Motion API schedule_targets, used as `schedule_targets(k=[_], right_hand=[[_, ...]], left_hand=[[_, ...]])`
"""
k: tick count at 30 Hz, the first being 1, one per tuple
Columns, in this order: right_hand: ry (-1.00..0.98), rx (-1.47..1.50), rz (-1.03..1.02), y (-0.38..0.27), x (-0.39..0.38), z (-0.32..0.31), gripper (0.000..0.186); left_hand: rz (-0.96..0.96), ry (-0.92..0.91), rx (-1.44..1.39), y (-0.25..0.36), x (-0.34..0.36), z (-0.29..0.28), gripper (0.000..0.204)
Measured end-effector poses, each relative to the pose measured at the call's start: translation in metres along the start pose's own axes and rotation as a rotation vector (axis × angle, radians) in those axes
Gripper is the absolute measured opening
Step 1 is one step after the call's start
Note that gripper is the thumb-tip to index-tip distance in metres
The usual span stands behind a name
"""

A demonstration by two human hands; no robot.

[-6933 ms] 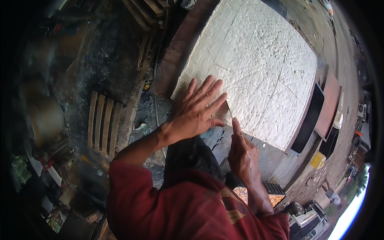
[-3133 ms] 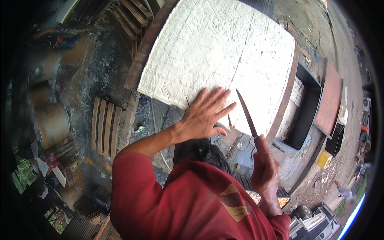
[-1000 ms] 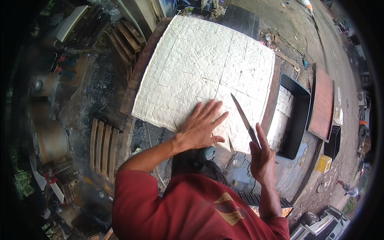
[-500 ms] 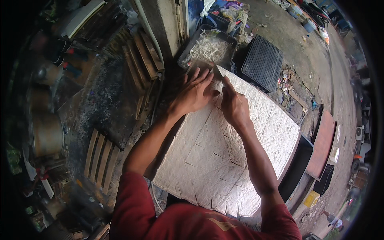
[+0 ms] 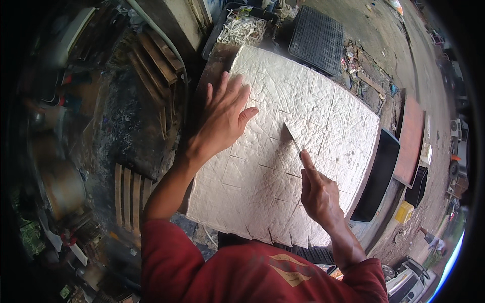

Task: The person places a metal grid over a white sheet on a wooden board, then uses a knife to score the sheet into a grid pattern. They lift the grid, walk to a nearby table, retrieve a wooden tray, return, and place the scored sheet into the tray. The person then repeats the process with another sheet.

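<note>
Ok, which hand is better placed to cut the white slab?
Probably the right hand: it holds the knife over the slab, while the left hand lies spread at its left edge.

A broad, off-white slab (image 5: 242,187), wrinkled and crossed by short straight cuts, lay flat on a brown board (image 5: 217,61). A slim knife (image 5: 291,135) slanted over its middle, the pointed tip aimed forward and left.

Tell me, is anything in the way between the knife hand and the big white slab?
Nothing that I can see, besides the knife itself. The right hand holds it over the white slab. The left hand is off to the side, at the slab's left edge.
</note>
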State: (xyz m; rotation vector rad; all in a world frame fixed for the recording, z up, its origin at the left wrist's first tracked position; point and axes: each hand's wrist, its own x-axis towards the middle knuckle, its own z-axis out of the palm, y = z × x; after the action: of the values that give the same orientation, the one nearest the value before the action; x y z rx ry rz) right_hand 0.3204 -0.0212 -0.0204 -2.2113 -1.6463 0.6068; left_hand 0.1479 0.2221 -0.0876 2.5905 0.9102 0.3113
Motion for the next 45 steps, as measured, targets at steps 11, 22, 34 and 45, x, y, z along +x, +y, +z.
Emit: schedule_targets(k=[11,22,34,45], right_hand=[[0.026,-0.003,0.025,0.044,-0.15,-0.006,0.055],[-0.02,-0.027,0.137,0.077,-0.309,-0.022,0.049],[-0.068,0.138,0.365,0.055,-0.386,-0.108,0.043],[0.264,0.258,0.063,0.038,-0.045,-0.018,0.045]], left_hand=[[0.002,-0.083,0.072,0.128,-0.137,0.036,0.061],[0.159,-0.121,-0.033,0.26,-0.222,0.091,0.068],[0.482,-0.12,0.005,0.312,-0.245,0.138,0.076],[-0.165,-0.05,0.159,0.1,-0.148,0.018,0.094]])
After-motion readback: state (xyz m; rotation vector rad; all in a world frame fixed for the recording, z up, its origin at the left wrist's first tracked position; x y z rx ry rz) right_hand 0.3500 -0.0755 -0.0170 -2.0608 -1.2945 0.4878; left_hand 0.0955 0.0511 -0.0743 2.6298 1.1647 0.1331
